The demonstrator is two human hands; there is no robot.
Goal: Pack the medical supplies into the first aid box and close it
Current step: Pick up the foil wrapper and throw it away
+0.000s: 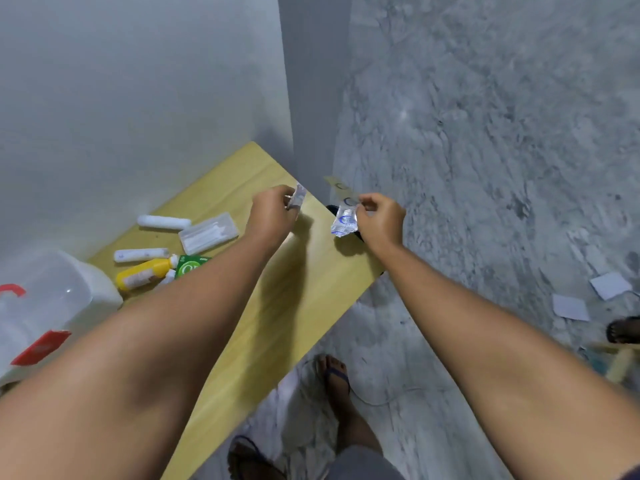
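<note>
Crinkled foil sachet (344,221), right hand (381,220)

One view only, head-worn, wide-angle. Looks steeply down and forward from above the person's own forearms. Near: both arms fill the lower frame. Wooden table (277,306) runs diagonally from bottom centre to its far corner at the wall (138,98). Floor (485,168) fills the right side.
</note>
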